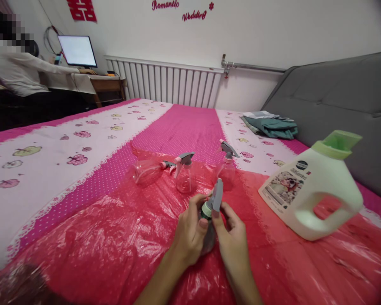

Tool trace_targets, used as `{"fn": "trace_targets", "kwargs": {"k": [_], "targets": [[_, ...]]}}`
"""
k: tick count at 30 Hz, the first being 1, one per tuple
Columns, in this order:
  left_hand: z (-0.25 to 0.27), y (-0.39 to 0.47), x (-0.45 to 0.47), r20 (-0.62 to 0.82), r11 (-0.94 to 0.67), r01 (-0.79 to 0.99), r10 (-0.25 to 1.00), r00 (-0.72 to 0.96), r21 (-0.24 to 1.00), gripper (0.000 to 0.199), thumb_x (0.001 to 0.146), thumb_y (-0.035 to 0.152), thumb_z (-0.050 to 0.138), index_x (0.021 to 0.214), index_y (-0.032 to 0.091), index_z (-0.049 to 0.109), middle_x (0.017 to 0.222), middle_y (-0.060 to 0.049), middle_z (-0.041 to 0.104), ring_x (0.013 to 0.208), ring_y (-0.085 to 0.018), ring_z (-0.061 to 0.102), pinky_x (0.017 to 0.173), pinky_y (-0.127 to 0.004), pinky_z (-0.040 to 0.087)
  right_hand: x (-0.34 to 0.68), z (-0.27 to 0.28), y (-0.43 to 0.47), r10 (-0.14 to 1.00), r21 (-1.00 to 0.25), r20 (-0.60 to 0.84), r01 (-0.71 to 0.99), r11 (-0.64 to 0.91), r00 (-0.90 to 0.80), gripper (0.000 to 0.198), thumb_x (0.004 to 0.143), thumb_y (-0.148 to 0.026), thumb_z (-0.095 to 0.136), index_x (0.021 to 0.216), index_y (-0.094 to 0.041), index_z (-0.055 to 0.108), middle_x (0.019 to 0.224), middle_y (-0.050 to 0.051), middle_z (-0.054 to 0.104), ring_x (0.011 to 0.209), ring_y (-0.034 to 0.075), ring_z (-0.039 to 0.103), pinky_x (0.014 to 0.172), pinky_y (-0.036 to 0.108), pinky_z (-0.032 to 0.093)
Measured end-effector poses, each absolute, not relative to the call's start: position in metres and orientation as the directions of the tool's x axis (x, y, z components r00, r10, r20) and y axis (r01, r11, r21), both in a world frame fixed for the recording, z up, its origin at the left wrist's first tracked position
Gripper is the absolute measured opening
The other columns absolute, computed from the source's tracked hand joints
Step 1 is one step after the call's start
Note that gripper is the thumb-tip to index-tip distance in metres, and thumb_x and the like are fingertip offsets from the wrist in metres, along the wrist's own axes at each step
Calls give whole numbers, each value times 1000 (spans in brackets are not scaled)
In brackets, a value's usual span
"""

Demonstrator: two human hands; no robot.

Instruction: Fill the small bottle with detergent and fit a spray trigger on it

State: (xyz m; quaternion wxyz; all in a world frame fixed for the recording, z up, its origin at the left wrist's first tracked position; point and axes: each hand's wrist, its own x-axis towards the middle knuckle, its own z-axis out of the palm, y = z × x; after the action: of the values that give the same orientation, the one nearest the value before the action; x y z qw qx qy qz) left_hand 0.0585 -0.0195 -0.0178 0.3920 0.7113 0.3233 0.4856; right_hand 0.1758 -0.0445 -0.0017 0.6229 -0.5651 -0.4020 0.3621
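Note:
Both my hands are closed around a small spray bottle (208, 239) with a grey trigger head and a pale green collar. My left hand (190, 235) wraps its left side near the neck, thumb at the collar. My right hand (233, 237) grips the right side, fingers at the trigger head. Beyond them are more clear spray bottles with grey and pink heads: one lies on its side (147, 173), one stands upright in the middle (186, 180), and another stands at the right (226, 173). My fingers hide part of the held bottle.
Red plastic sheeting (108, 237) covers the near part of the bed. A large white detergent jug (330, 186) with a green cap stands at the right. Folded cloths (271, 126) lie by the grey headboard (336, 91). A person (22, 70) sits at a desk with a monitor (77, 51).

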Motion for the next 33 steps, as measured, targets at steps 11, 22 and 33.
{"fn": "trace_targets", "kwargs": {"k": [11, 22, 33], "targets": [[-18, -21, 60, 397, -428, 35, 863, 314, 903, 79, 100, 86, 26, 146, 24, 42, 133, -15, 69, 121, -33, 66, 100, -46, 48, 189, 39, -61, 830, -946, 315, 82, 313, 461, 45, 87, -55, 77, 113, -18, 72, 119, 13, 73, 109, 25, 71, 95, 38, 58], [-16, -21, 58, 443, -480, 59, 844, 302, 875, 75, 103, 82, 25, 142, 22, 46, 134, -16, 69, 115, -32, 69, 97, -44, 49, 183, 5, -46, 887, -972, 232, 126, 198, 399, 44, 77, -58, 81, 92, -18, 71, 96, 7, 70, 96, 23, 66, 89, 34, 48], [-13, -19, 59, 446, -493, 105, 845, 295, 864, 67, 108, 73, 29, 137, 19, 56, 115, -12, 74, 98, -28, 71, 87, -40, 51, 174, 7, -50, 817, -951, 292, 242, 192, 497, 28, 76, -45, 76, 85, -20, 71, 93, 6, 67, 91, 21, 63, 85, 32, 49]]}}
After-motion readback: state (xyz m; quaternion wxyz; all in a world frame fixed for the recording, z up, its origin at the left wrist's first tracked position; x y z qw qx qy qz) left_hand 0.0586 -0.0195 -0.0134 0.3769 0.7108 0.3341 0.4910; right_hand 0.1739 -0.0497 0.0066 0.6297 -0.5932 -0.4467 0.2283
